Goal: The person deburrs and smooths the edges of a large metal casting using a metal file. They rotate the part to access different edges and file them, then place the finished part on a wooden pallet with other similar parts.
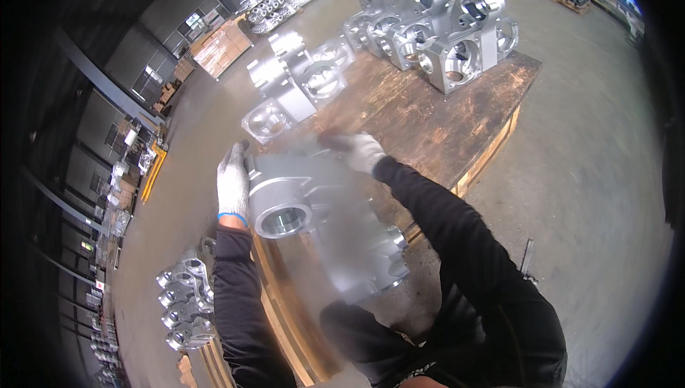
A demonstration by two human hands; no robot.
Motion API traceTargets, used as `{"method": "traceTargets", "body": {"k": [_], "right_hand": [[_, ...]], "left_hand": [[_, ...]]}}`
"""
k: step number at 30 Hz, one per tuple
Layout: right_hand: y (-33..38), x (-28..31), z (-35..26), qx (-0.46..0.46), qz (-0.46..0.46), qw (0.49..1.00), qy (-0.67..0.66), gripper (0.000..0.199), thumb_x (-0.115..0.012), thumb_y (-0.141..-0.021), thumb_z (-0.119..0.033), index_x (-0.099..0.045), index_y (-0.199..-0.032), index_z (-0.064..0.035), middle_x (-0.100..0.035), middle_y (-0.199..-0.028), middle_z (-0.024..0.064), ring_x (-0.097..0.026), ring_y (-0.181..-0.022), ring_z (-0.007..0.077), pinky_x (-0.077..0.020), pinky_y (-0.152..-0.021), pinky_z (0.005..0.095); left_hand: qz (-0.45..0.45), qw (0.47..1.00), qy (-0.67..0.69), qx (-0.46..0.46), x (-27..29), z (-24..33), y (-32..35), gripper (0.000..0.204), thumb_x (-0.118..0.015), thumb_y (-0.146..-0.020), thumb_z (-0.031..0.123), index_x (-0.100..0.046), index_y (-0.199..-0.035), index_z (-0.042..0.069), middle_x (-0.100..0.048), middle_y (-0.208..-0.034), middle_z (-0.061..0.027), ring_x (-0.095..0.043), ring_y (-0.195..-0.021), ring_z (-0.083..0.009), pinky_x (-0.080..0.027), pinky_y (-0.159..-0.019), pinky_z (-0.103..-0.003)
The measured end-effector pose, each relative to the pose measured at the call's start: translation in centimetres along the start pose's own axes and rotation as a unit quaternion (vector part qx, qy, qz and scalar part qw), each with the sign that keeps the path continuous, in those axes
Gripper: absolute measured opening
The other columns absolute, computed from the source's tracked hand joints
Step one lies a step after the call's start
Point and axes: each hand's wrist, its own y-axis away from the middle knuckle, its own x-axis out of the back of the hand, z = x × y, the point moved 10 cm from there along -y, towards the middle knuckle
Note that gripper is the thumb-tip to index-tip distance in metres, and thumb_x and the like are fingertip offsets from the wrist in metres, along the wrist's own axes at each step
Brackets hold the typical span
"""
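Observation:
A large silver-grey metal casting (282, 181) with a round bored opening fills the space in front of me, tilted, its lower end reaching toward my knees. My left hand (233, 182), in a white knit glove with a blue cuff edge, lies along the casting's left side with its fingers wrapped at the edge. At the casting's far right edge is my right hand (365, 152), also gloved; its fingers are smeared by motion, so their grip cannot be made out. Part of the casting's middle is blurred.
Beyond my hands, a worn wooden platform (428, 127) bears several machined castings (464, 42) at its far end and more castings (300, 84) at its left. Lower left, several smaller castings (187, 302) stand on a wooden pallet (212, 363). Stacked cartons (221, 49) stand farther off.

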Motion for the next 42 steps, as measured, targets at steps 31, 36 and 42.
{"method": "traceTargets", "body": {"k": [31,36,42], "right_hand": [[19.1,7.5,3.2,-0.234,-0.024,0.961,-0.142,0.038,-0.062,-0.089,-0.019,-0.072,-0.12,0.0013,-0.072,-0.092,0.0103,-0.067,-0.081,0.0185,-0.0542,-0.078,0.0324],[37.3,13.2,9.0,-0.343,0.26,0.887,-0.165,0.029,-0.067,-0.095,-0.013,-0.053,-0.12,-0.0071,-0.063,-0.096,0.0056,-0.064,-0.081,0.0152,-0.0548,-0.063,0.0313],[60.5,10.1,14.7,-0.465,0.146,0.862,0.139,0.037,-0.075,-0.085,-0.036,-0.075,-0.102,-0.0033,-0.073,-0.076,0.0132,-0.07,-0.067,0.0261,-0.0575,-0.065,0.0425]], "left_hand": [[0.043,0.991,-0.072,-0.101,0.1,-1.2,-2.5,0.041,-0.05,-0.1,0.024,-0.069,-0.121,-0.006,-0.075,-0.102,-0.0216,-0.069,-0.093,-0.0307,-0.051,-0.089,-0.039],[0.053,0.952,-0.231,-0.191,-0.8,-1.6,-4.3,0.041,-0.053,-0.099,0.027,-0.07,-0.125,0.001,-0.075,-0.112,-0.0199,-0.071,-0.101,-0.0322,-0.053,-0.089,-0.041],[0.026,0.94,-0.2,-0.275,-3.9,-0.2,-2.9,0.039,-0.061,-0.094,0.04,-0.076,-0.114,0.009,-0.075,-0.111,-0.0185,-0.073,-0.098,-0.0368,-0.056,-0.086,-0.048]]}}
